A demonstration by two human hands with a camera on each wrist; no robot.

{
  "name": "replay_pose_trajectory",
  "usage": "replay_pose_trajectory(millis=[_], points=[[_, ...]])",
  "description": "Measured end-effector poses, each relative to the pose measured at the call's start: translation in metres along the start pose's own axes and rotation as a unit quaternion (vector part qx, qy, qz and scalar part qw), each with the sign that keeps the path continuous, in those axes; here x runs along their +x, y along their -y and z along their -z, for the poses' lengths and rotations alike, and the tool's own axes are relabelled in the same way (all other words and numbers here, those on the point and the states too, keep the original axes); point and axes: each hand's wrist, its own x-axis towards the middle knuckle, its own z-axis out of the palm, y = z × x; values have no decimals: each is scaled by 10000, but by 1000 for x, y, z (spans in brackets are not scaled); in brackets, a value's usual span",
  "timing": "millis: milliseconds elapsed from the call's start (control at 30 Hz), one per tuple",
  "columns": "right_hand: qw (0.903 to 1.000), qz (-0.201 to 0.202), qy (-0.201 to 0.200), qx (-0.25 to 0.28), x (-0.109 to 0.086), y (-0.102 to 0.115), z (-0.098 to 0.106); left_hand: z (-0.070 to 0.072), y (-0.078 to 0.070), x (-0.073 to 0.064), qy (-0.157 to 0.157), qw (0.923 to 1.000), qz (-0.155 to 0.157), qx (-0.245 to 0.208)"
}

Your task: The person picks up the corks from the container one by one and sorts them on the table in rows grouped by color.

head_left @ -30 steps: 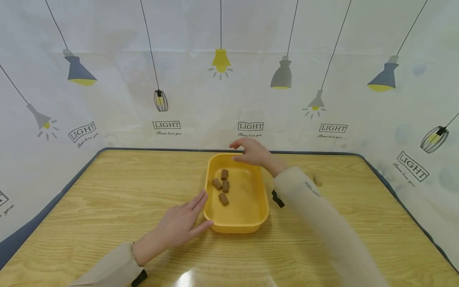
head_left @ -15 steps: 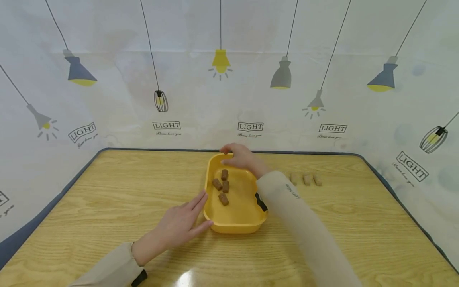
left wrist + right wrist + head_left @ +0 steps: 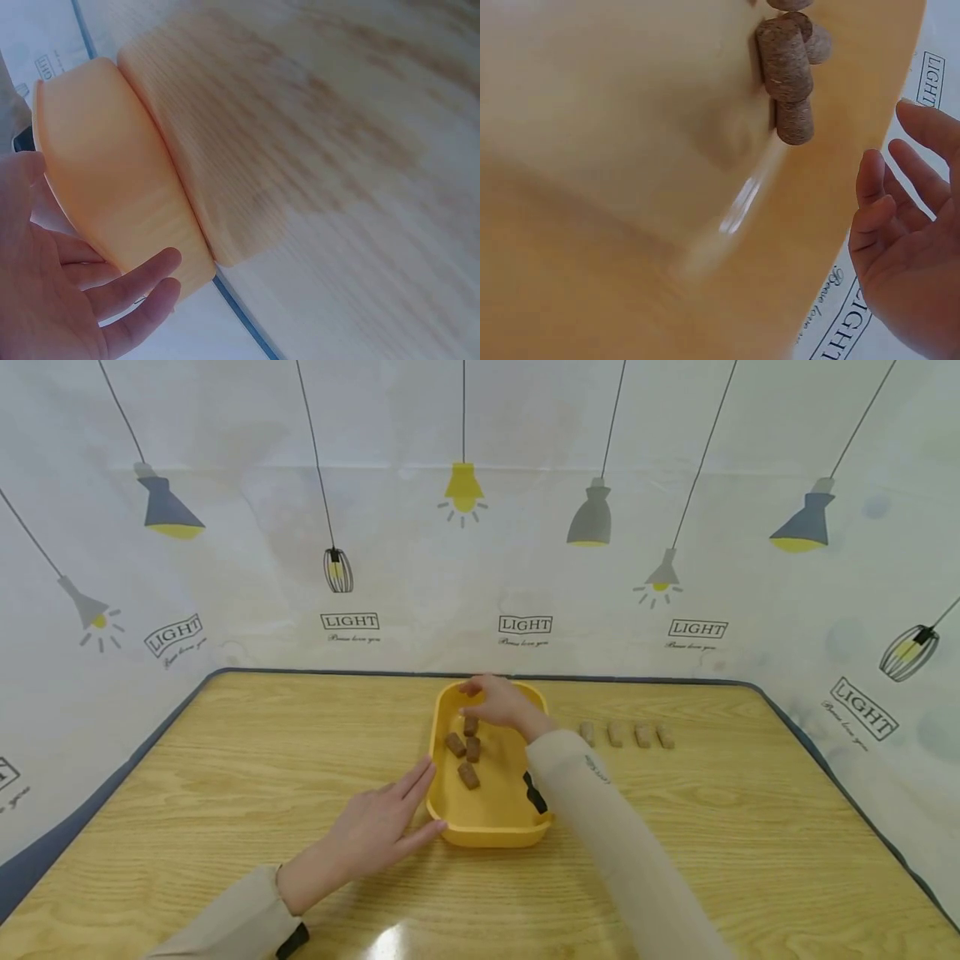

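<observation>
A yellow bin [image 3: 495, 837] sits on a wood-grain tabletop [image 3: 225, 777]. The person's left hand [image 3: 367, 828], fingers straight and thumb spread apart from them, touches the bin's left rim. The right hand [image 3: 501, 700] hangs over the bin's far end, fingers loosely curved and thumb apart, holding nothing. Four brown cylinders [image 3: 468, 776] (they look like cork) lie inside, toward the bin's left side. Four paler cylinders [image 3: 615, 734] form a row on the tabletop, right of the bin. Behind, a white wall covering [image 3: 420, 568] shows printed lamps.
</observation>
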Motion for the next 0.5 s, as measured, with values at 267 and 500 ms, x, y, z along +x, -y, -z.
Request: replay_pose_trajectory(millis=[267,500], points=[[9994,-316,-69,131,0,-10,-9,0,0,0,13,10000,2,-37],[9991,-375,-37,181,1,-16,-17,-2,1,0,20,10000,25,-46]])
